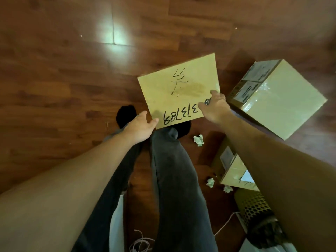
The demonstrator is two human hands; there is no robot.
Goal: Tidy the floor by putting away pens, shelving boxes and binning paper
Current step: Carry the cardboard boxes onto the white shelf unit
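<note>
A flat tan cardboard box (174,88) with black handwritten numbers on top is held over the wooden floor, above my feet. My left hand (141,125) grips its near left corner. My right hand (214,106) grips its near right edge, covering part of the writing. A larger cardboard box (283,104) with labels and clear tape stands on the floor to the right. A smaller box (234,171) lies lower right, partly behind my right forearm. Three crumpled paper balls lie on the floor: one (199,140) by my right foot, two more (211,182) (227,188) beside the smaller box.
My legs in dark trousers and black socks fill the lower middle. A perforated yellow bin (252,206) stands at the lower right under my arm. A pale cord (140,242) lies coiled on the floor at the bottom. Bare wooden floor (63,70) stretches left and ahead.
</note>
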